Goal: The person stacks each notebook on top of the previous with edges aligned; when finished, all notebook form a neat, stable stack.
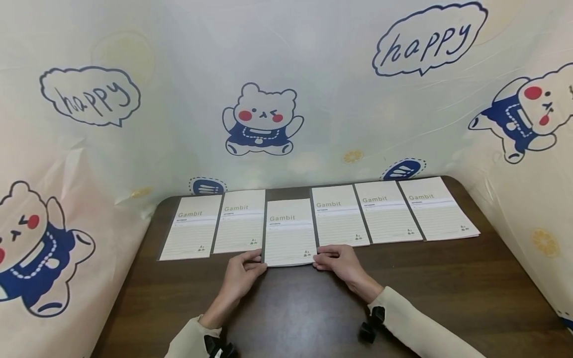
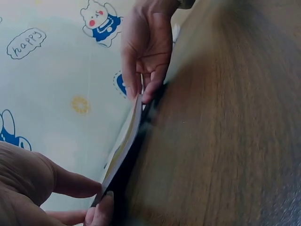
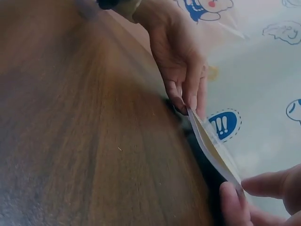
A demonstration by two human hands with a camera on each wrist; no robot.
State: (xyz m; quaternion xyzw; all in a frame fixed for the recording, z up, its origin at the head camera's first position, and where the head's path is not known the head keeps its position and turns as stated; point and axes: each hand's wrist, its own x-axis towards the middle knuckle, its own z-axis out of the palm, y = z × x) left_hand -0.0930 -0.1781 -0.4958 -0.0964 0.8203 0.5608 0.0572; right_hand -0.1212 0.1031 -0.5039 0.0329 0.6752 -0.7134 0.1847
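From my station I saw a pale Gambit notebook (image 1: 290, 241), closed, cover up, a dark strip along its left edge. The left hand (image 1: 243, 273) and right hand (image 1: 343, 266) pinched its lower corners, the lower edge bowing. It sat slightly nearer than two matching notebooks (image 1: 239, 221) leftward and three lookalikes (image 1: 387, 211) rightward.

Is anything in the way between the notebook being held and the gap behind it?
Nothing visible. The left hand and right hand hold the notebook by its near corners; beyond it, the gap shows only tabletop, closely flanked by a left notebook and right notebook.
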